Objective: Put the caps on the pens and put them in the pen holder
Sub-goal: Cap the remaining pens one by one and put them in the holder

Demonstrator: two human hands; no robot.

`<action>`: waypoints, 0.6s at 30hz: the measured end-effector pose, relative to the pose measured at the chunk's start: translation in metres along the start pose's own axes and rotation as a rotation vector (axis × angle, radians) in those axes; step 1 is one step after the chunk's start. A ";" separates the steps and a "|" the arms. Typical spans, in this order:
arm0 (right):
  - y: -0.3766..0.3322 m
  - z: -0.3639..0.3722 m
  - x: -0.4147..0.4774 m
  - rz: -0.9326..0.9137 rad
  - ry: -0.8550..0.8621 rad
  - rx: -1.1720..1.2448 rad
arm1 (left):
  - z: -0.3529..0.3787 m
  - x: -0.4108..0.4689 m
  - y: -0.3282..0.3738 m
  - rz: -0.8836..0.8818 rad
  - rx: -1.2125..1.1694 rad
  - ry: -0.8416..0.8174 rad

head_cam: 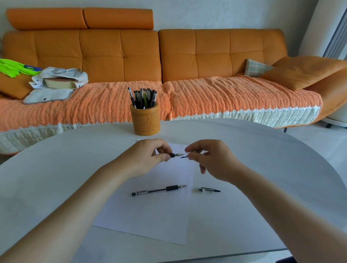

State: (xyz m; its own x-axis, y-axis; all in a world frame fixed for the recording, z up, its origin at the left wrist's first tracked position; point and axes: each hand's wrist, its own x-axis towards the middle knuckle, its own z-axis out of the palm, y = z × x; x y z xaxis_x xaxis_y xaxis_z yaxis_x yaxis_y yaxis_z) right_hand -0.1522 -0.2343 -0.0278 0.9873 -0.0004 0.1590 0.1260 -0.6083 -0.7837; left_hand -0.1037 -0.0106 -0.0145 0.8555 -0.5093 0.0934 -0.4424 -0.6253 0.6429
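My left hand [151, 157] grips a black pen [175, 155] by its barrel, with the bare tip pointing right. My right hand [211, 159] pinches a clear cap [189, 152] just off that tip; the two are a finger's width apart. Both hands hover above a white sheet of paper [146, 213]. A second uncapped pen [159, 190] lies on the sheet nearer to me, tip to the right. Its cap [209, 190] lies on the table just right of it. An orange-brown pen holder [147, 120] with several capped pens stands at the table's far edge.
The white oval table [265, 183] curves away on the right and ends close to me at the bottom. Behind it runs an orange sofa [191, 59] with a woven throw, a bag [58, 82] and cushions on it.
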 end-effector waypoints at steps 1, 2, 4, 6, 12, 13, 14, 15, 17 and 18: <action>-0.001 0.001 0.000 -0.001 -0.002 0.006 | 0.000 0.000 0.000 0.003 -0.007 0.003; -0.002 0.002 0.000 -0.004 -0.006 0.009 | 0.001 0.001 0.000 0.005 -0.013 0.006; -0.004 0.006 -0.001 -0.015 -0.012 0.019 | 0.001 0.001 0.002 0.007 -0.021 -0.002; -0.006 0.009 -0.001 -0.016 -0.009 0.054 | 0.001 0.000 0.004 0.000 -0.021 -0.037; -0.014 0.010 -0.003 0.088 0.027 0.240 | -0.002 0.000 0.005 -0.008 0.039 -0.067; -0.015 0.012 -0.003 0.103 0.026 0.264 | -0.002 0.000 0.005 0.004 0.039 -0.048; -0.016 0.015 -0.003 0.114 0.029 0.289 | -0.001 0.000 0.004 0.014 0.037 -0.029; -0.017 0.018 -0.004 0.122 0.036 0.315 | -0.001 0.000 0.004 0.024 0.032 -0.017; -0.018 0.024 -0.004 0.134 0.038 0.352 | 0.000 0.000 0.003 0.056 0.029 -0.006; -0.018 0.026 -0.004 0.144 0.036 0.376 | -0.001 0.000 0.003 0.077 0.030 0.003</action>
State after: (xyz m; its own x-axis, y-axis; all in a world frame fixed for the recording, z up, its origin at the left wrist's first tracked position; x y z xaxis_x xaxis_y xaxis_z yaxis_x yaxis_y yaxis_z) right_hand -0.1559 -0.2029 -0.0302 0.9943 -0.0961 0.0470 0.0197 -0.2673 -0.9634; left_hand -0.1052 -0.0119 -0.0123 0.8194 -0.5549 0.1437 -0.5148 -0.6020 0.6104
